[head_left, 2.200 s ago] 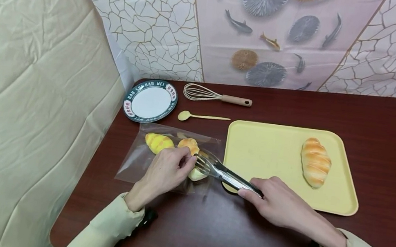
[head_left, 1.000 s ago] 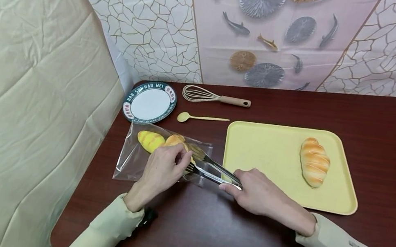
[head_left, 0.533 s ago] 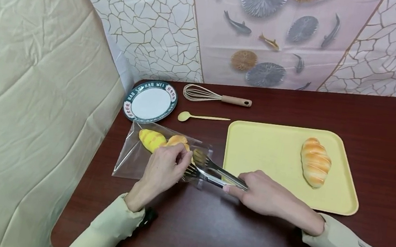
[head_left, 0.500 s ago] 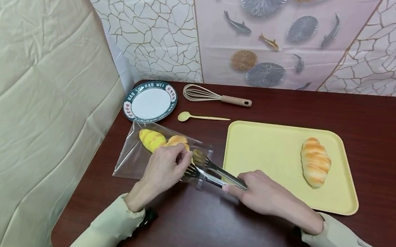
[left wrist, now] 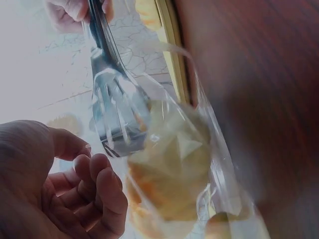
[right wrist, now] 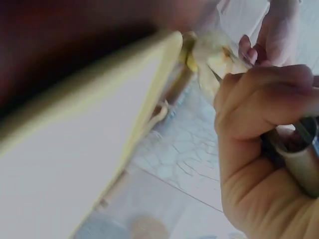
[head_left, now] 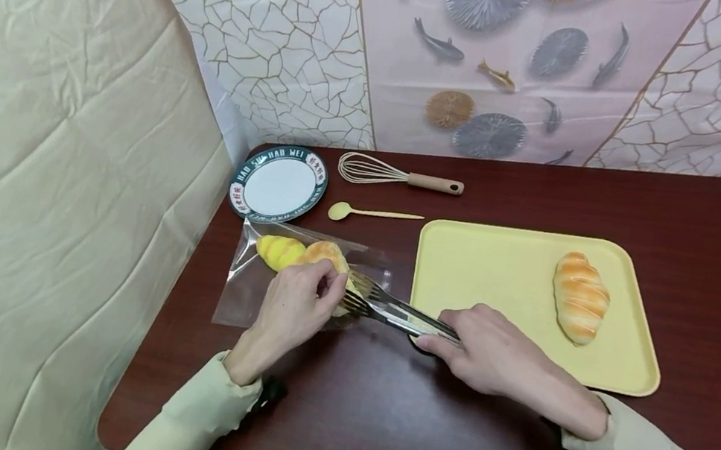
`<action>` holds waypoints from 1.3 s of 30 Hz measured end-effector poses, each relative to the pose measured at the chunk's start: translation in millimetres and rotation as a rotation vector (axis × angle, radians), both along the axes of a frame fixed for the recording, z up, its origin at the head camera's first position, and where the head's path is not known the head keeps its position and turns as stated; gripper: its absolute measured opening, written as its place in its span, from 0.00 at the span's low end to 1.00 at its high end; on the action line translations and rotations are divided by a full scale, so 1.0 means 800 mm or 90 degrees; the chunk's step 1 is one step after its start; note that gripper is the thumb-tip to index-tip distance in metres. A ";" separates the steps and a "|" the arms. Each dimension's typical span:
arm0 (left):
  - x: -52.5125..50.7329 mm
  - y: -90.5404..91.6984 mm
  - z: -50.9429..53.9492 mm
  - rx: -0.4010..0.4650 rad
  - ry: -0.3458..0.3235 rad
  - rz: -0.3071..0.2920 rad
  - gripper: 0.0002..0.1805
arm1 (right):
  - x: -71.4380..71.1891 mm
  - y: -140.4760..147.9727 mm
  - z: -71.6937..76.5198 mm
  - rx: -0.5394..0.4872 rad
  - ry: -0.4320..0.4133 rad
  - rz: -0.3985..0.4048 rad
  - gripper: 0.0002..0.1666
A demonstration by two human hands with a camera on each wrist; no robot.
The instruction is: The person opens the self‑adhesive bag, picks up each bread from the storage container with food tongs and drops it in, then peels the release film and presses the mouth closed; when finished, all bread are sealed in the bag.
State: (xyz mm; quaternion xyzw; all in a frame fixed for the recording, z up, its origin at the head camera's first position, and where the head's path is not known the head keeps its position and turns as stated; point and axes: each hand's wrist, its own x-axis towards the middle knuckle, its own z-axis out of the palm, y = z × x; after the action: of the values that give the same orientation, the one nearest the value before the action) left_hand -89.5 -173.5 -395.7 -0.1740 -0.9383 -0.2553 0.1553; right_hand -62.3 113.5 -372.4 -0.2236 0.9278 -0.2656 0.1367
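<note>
A clear plastic bag lies on the table with a yellow striped bread and a golden-brown bun inside. My left hand pinches the edge of the bag's mouth between thumb and fingertips. My right hand grips metal serving tongs, their slotted heads at the bag's mouth. In the left wrist view, a pale bread sits inside the bag beside the tong heads; whether they clasp it I cannot tell. The left hand partly covers the breads in the head view.
Right of the bag, a yellow tray bears a striped bread roll. Behind lie a green-rimmed plate, a whisk and a yellow spoon. A beige cloth hangs along the left side.
The tongs pushed leftward into the bag's mouth, and the pale bread went further in. Since then the right hand and tongs have drawn slightly back right. The left hand keeps its pinch.
</note>
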 end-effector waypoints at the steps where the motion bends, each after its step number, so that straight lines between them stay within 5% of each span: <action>1: 0.000 0.000 0.001 -0.001 0.000 0.001 0.16 | 0.001 0.001 0.003 0.011 0.016 0.003 0.22; 10: -0.001 0.004 0.001 -0.002 -0.003 -0.020 0.15 | -0.001 -0.006 0.033 0.116 0.171 0.052 0.23; 15: 0.000 0.004 0.001 0.005 0.011 -0.040 0.15 | -0.012 -0.014 0.050 0.163 0.180 0.083 0.21; 22: 0.000 0.001 0.002 0.018 0.045 -0.083 0.15 | -0.036 -0.015 0.047 0.085 0.039 0.082 0.22; 32: 0.000 -0.003 0.004 0.019 0.010 0.000 0.16 | -0.032 0.002 0.005 -0.015 -0.082 0.028 0.24; 39: 0.000 -0.003 0.006 0.036 0.010 0.005 0.16 | -0.033 0.018 -0.006 -0.069 -0.261 0.005 0.25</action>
State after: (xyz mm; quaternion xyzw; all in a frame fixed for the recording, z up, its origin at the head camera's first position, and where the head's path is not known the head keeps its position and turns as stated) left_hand -89.7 -175.8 -390.8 -0.1675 -0.9301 -0.2799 0.1688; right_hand -88.6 127.8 -377.1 -0.1757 0.8640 -0.3545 0.3114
